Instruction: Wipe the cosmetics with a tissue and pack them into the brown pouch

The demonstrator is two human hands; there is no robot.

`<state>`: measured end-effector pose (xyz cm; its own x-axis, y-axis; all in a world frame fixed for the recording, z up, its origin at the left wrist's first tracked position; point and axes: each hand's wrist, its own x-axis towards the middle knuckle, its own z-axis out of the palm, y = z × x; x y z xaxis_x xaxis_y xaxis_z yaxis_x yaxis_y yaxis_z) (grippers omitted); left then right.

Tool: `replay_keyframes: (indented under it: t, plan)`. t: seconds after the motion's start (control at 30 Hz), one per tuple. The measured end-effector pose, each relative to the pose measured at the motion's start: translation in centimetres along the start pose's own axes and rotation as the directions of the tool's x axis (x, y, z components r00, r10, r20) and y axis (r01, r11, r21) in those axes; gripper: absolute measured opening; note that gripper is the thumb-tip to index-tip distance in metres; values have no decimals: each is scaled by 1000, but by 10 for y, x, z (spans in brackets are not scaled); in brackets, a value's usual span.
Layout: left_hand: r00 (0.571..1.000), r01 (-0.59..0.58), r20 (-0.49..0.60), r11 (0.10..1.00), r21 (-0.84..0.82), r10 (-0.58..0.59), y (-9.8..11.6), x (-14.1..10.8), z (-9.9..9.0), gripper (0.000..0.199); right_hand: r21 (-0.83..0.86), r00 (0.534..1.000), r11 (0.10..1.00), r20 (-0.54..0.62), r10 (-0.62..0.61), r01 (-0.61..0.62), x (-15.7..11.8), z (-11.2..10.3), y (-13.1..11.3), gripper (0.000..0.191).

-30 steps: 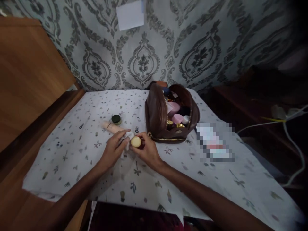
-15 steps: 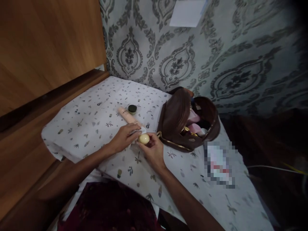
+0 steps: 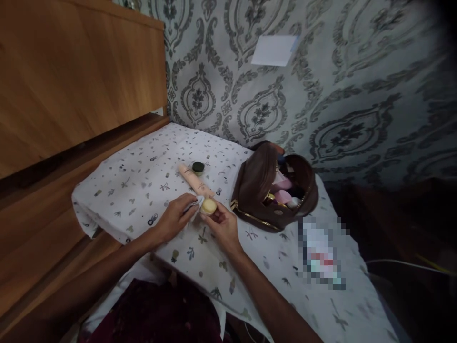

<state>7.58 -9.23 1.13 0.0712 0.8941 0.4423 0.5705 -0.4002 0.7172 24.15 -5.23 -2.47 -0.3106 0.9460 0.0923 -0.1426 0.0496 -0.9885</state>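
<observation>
Between the fingers of my right hand (image 3: 225, 227) is a small round jar (image 3: 209, 206) with a pale yellow top, tilted toward me. My left hand (image 3: 175, 215) pinches a crumpled white wipe (image 3: 194, 204) close beside the jar's left edge; whether it touches the jar I cannot tell. Just beyond my hands a peach-coloured tube (image 3: 193, 178) lies on the patterned cloth. A small jar with a dark green lid (image 3: 198, 167) stands next to the tube's far end.
An unzipped brown bag (image 3: 255, 183) with pink and other cosmetic items sits to the right. A blurred-out flat item (image 3: 321, 252) lies nearer me. The cloth-covered table (image 3: 135, 186) meets a wooden cabinet (image 3: 82, 81) at left and a patterned wall behind.
My left hand and the wipe have drawn slightly left, away from the jar. The jar's yellow top shows more fully. The view has tilted up a little.
</observation>
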Motion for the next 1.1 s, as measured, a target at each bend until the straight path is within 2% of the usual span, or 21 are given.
replay_keyframes:
  t: [0.07, 0.17, 0.27, 0.33, 0.4, 0.47, 0.57, 0.67, 0.77, 0.83, 0.93, 1.1]
  plan:
    - [999, -52, 0, 997, 61, 52, 2, -4, 3, 15, -41, 998, 998, -52, -41, 39, 1, -2, 0, 51]
    - [986, -164, 48, 970, 178, 158, 6, -11, 8, 18, -196, 978, 972, -138, -157, 128, 4, -7, 1, 39]
    - [959, -278, 147, 901, 334, 242, 14, -14, 13, 27, -352, 957, 913, -120, -262, 206, 4, -11, 1, 34]
    - [950, -307, 184, 850, 428, 251, 20, -12, 15, 28, -400, 950, 883, -82, -302, 246, 2, -10, 2, 36]
    - [963, -264, 188, 833, 486, 195, 28, -6, 14, 29, -417, 946, 867, -52, -321, 271, -1, -8, 1, 34]
    - [980, -173, 171, 861, 479, 101, 32, 4, 10, 28, -428, 943, 858, -35, -332, 286, -3, -5, 0, 26]
    - [990, -29, 142, 957, 288, -13, 31, 20, 4, 25, -433, 939, 850, -25, -343, 299, -2, -2, -3, 14]
    - [987, 100, 135, 993, -66, -90, 19, 35, 1, 26, -323, 961, 913, -34, -276, 251, 1, -2, -6, 19]
    - [972, 212, 163, 933, -292, -169, 5, 44, 2, 30, -27, 993, 994, -51, -105, 104, 6, -4, -6, 39]
    - [965, 243, 179, 909, -340, -191, -2, 48, 4, 32, 154, 999, 988, -47, -23, 30, 10, -5, -6, 51]
    - [964, 238, 200, 900, -364, -174, -6, 53, 4, 31, 311, 998, 950, -48, 31, -14, 13, -7, -7, 56]
    - [980, 90, 198, 956, -279, -34, -5, 64, -1, 28, 457, 986, 881, -53, 160, -118, 14, -7, -13, 49]
